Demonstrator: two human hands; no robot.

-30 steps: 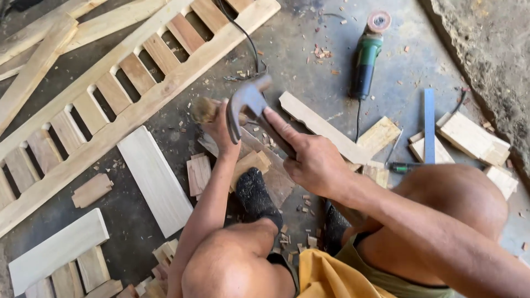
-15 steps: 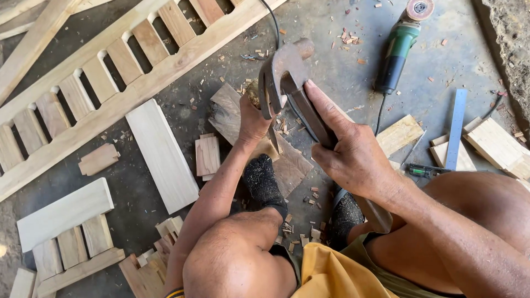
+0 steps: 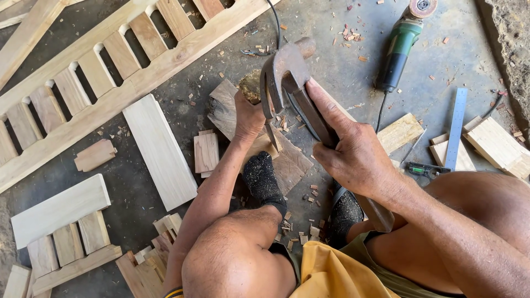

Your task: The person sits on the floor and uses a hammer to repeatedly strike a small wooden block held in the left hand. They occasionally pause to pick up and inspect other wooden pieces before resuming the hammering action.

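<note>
**Q:** Compared with half a second earlier, what has shifted?

**A:** Raised and nearer the camera, the claw hammer [image 3: 287, 69] now has its head over the block, and the right hand [image 3: 353, 154] has travelled up with it. The left hand [image 3: 248, 116] remains low, at the work.

**Q:** How are the hands set?

**A:** Apart. The right hand is clamped round the hammer's wooden handle, index finger laid along the shaft. The left hand is closed on a thin metal tool, probably a chisel [image 3: 272, 138], though its grip is partly hidden, with the tip meeting the wooden block [image 3: 287, 163] lying on the floor [image 3: 337, 60] between the feet.

**Q:** How will the hammer handle, and which way does it lie?

**A:** Judged head-heavy, stiff and rough with rust, so unlikely to slip; best held on the handle, as here. Its long axis runs from 5 o'clock at the handle's butt to 11 o'clock at the head, claw curving toward 7 o'clock.

**Q:** What surrounds it?

**A:** At 10 o'clock a slatted wooden frame [image 3: 110, 88]; at 8 o'clock a pale plank [image 3: 160, 149]; at 1 o'clock a green angle grinder [image 3: 400, 47]; at 3 o'clock a steel ruler [image 3: 456, 129] among offcuts.
</note>
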